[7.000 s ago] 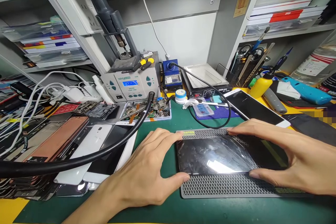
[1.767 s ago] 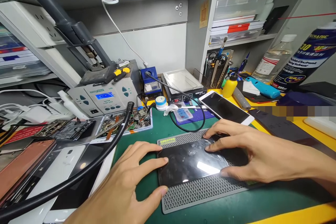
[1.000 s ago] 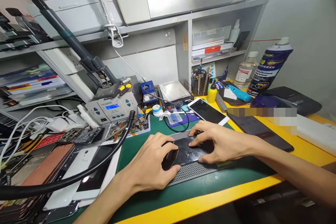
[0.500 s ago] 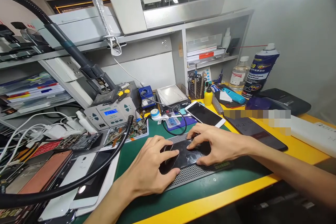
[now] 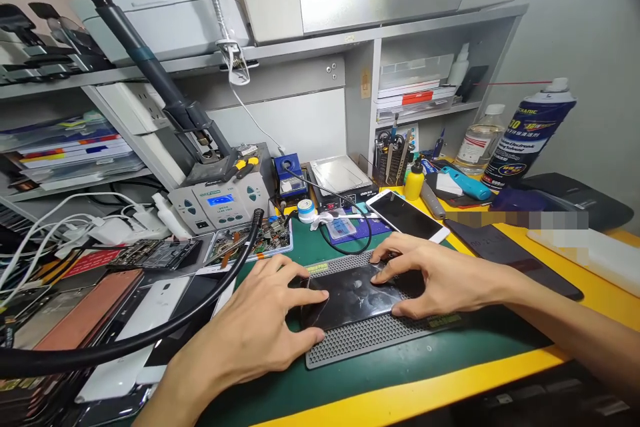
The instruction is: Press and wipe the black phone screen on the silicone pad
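Note:
A glossy black phone screen (image 5: 350,300), with fine crack lines and smudges, lies flat on a grey perforated mat (image 5: 350,348). My left hand (image 5: 260,320) is around the screen's left end, its index fingertip on the glass and its thumb by the near edge. At the other end, my right hand (image 5: 430,280) holds the screen between the thumb at the near edge and fingers on the top and far side. Both hands cover parts of the screen's ends.
Behind the mat lies a white phone (image 5: 407,215); to the right are a dark phone (image 5: 510,253) and a spray can (image 5: 530,137). A black flexible hose (image 5: 200,310) arcs over several phone parts at left. A tray of small boards (image 5: 270,239) stands near the grey station (image 5: 225,203).
My left hand has slid left along the screen, uncovering more of its left part and the mat's left corner. The view has shifted, while my right hand keeps its hold.

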{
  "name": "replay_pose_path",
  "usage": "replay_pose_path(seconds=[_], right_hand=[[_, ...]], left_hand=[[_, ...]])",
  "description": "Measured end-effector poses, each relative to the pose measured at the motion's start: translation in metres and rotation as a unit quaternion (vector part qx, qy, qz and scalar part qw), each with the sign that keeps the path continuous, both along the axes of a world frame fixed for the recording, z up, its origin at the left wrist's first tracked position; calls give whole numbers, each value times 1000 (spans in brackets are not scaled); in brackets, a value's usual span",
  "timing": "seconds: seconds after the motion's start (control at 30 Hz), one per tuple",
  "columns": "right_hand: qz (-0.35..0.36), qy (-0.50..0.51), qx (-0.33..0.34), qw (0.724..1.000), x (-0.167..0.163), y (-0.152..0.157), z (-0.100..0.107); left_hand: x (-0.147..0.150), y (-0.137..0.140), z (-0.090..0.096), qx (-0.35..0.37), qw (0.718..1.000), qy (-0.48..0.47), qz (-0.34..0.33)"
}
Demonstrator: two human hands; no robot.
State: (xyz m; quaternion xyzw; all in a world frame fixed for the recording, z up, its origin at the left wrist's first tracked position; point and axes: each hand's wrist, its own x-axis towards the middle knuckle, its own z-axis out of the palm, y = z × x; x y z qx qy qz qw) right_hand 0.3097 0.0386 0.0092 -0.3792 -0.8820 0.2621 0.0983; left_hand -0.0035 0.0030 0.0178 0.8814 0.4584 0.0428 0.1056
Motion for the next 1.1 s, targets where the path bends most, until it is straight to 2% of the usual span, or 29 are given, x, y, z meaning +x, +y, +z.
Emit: replay_pose_path(seconds=[0.27, 0.43, 0.6, 0.8, 1.1], right_hand=[[-14, -18, -7, 1000, 0, -1, 0], [-20, -29, -14, 999, 0, -1, 1], [-16, -27, -5, 1000, -1, -1, 0], [-13, -24, -2, 1000, 0, -1, 0], [-8, 7, 1, 1000, 2, 0, -4]], left_hand=[[-22, 0, 3, 9, 999, 38, 36], [-29, 2, 7, 22, 998, 21, 62], [-14, 0, 7, 3, 999, -32, 28], [-6, 1, -2, -19, 998, -52, 0], [-6, -2, 0, 3, 998, -61, -8]])
